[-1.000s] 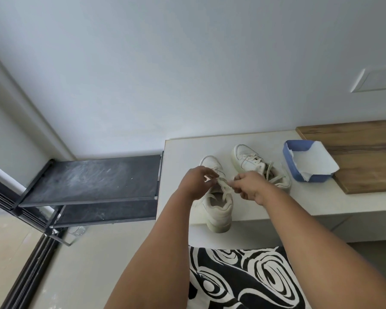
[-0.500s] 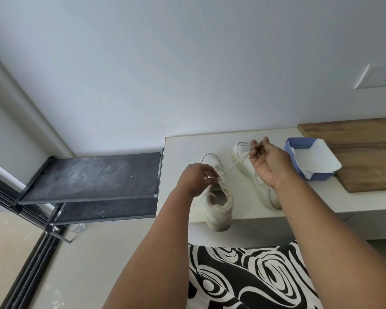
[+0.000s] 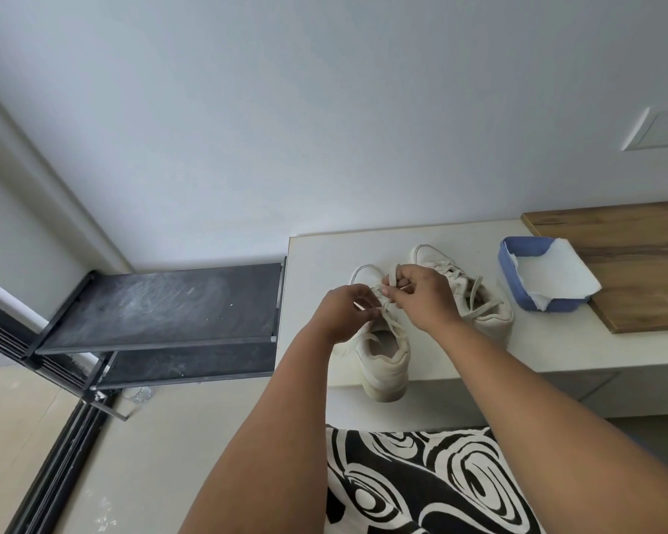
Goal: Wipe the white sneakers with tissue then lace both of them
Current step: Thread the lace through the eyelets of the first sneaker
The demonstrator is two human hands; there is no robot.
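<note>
Two white sneakers stand on a white ledge [image 3: 556, 352]. The near sneaker [image 3: 384, 360] points away from me, its heel hanging over the front edge. My left hand [image 3: 344, 316] pinches its lace [image 3: 392, 321] over the tongue. My right hand [image 3: 421, 296] pinches the other part of the same lace just above, fingers curled. The second sneaker [image 3: 483, 306] lies to the right, partly hidden behind my right hand, with loose laces across its top. A blue box [image 3: 517, 287] with white tissue [image 3: 552, 279] sits further right.
A wooden board [image 3: 633, 264] lies on the ledge at the right, under the box's far end. A dusty black shelf rack [image 3: 162, 306] stands left of the ledge. Black and white patterned fabric [image 3: 421, 483] covers my lap below.
My right hand, which had pulled the lace out to the right over the second sneaker, has come back to the near sneaker beside my left hand. The left hand stayed.
</note>
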